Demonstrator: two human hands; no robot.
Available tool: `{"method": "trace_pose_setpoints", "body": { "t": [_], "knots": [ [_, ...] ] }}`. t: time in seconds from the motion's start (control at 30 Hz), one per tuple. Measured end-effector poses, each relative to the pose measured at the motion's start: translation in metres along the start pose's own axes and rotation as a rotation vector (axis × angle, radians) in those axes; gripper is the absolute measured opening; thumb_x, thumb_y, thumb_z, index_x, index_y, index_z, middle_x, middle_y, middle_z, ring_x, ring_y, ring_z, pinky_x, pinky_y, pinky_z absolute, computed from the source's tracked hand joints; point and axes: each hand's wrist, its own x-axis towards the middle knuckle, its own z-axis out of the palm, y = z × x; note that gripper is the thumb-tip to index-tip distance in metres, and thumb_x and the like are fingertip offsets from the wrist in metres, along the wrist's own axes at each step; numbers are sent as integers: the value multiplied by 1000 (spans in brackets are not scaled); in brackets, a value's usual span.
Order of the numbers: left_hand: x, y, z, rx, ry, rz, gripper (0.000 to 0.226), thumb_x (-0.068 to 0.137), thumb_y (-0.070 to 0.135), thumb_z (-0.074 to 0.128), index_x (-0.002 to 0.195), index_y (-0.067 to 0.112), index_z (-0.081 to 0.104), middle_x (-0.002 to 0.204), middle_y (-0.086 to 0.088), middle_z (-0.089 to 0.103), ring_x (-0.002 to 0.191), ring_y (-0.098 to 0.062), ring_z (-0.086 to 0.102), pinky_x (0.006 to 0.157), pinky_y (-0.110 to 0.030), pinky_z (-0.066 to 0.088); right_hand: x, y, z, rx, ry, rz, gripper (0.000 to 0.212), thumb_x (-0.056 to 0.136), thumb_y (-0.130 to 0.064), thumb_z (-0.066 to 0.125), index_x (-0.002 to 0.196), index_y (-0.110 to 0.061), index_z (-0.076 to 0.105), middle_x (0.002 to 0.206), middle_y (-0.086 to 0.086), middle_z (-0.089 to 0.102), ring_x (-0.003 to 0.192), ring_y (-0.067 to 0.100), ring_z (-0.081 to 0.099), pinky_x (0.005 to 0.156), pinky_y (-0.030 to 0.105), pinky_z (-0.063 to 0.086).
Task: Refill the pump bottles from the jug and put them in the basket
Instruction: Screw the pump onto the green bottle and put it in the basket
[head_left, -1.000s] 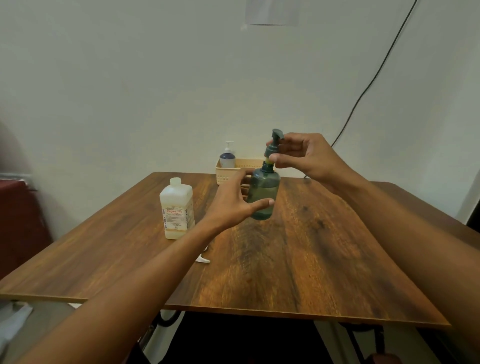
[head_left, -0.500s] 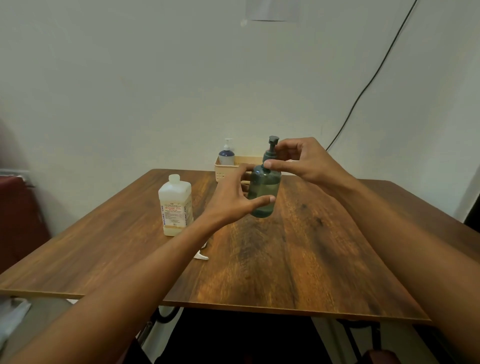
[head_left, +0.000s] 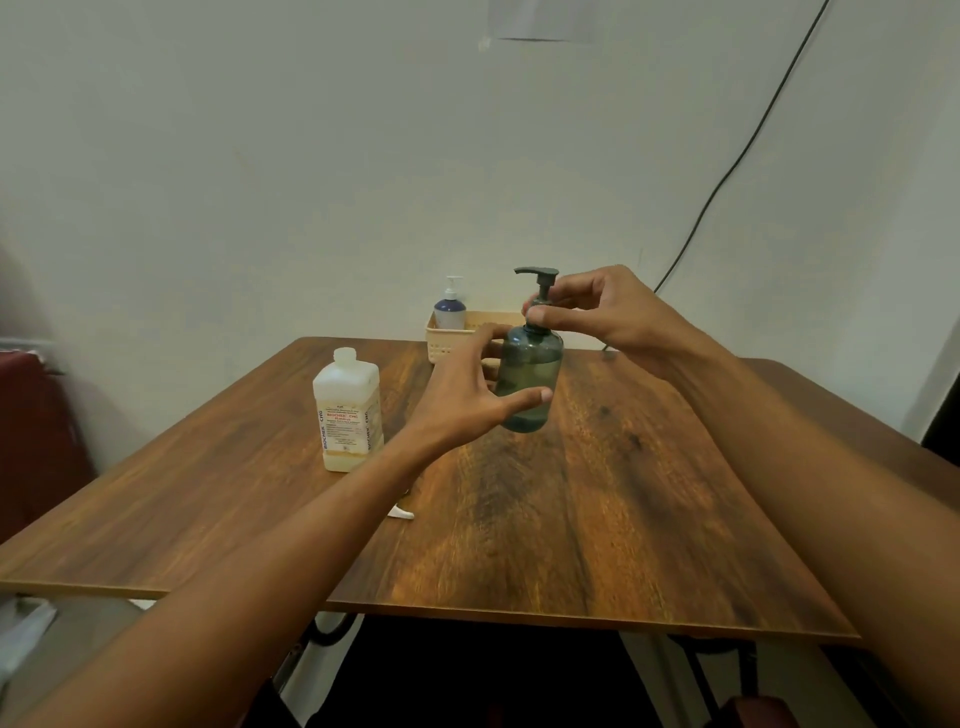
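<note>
Green bottle: the green pump bottle (head_left: 530, 374) stands upright mid-bench, and I can't tell from here whether its base touches the wood or hangs just above it.
Left hand: the left hand (head_left: 467, 395) wraps the bottle's body, thumb across the front and fingers round the back. My guess is that it's bracing the bottle so it can't spin.
Right hand: the right hand (head_left: 597, 312) comes in from 3 o'clock and pinches the base of the pump (head_left: 537, 272) at the neck, thumb and fingertips on the collar. That's a twisting grip, so I'd say the pump is being screwed down.
Pump: the spout points towards 9 o'clock and the stem is raised.
Fill level: the tinted plastic is too dark for me to tell.
Jug: the white jug (head_left: 347, 410) sits at the bottle's 9 o'clock, near but apart, and nobody is touching it.
Basket: the basket (head_left: 441, 348) is at 12 o'clock on the far edge of the bench (head_left: 623, 493), against the wall.
Blue bottle: a blue bottle (head_left: 449, 312) with a white pump stands in the basket's left end, so one looks done.
Stray piece: a small white piece (head_left: 402, 513) lies at 7 o'clock, half hidden by the left forearm.
Next, I reckon: once the collar is tight, the bottle goes back to 12 o'clock, into the basket beside the blue one.
</note>
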Motion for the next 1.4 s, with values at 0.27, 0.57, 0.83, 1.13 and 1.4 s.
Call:
{"method": "trace_pose_setpoints", "body": {
  "t": [0.27, 0.57, 0.83, 1.13, 1.4],
  "knots": [
    [1, 4, 4, -30, 0, 20, 78, 76, 48, 86, 140, 25, 50, 136, 2, 62, 111, -11, 64, 84, -19, 58, 4, 2, 10, -9, 47, 60, 61, 85, -58, 75, 122, -10, 66, 117, 3, 74, 110, 18, 71, 98, 40, 60],
    [2, 8, 5, -31, 6, 39, 77, 76, 47, 86, 139, 22, 51, 133, 2, 63, 110, -9, 63, 84, -18, 58, 2, 8, 2, 155, 40, 17, 45, 86, -26, 85, 120, 1, 73, 113, 8, 80, 108, 22, 76, 98, 39, 59],
    [4, 13, 6, -42, 8, 45, 76, 76, 46, 87, 138, 24, 51, 132, 3, 63, 111, -12, 64, 88, -25, 59, -3, 7, 1, 276, -65, 67, 49, 96, -44, 72, 136, -17, 69, 138, -1, 69, 132, 17, 62, 108, 45, 54],
    [2, 18, 12, -49, 6, 47, 76, 76, 46, 87, 139, 24, 50, 133, 3, 62, 111, -11, 64, 84, -18, 58, -3, 4, 7, 34, 162, 28, 65, 76, -48, 87, 118, -1, 71, 103, -5, 81, 100, 15, 76, 95, 38, 61],
    [3, 20, 14, -59, 3, 35, 76, 75, 47, 87, 138, 25, 51, 131, 3, 63, 111, -12, 65, 88, -27, 60, -16, 3, -21, 115, -86, 38, 41, 94, -39, 70, 128, -17, 76, 137, -12, 71, 131, 6, 63, 106, 36, 48]
  ]
}}
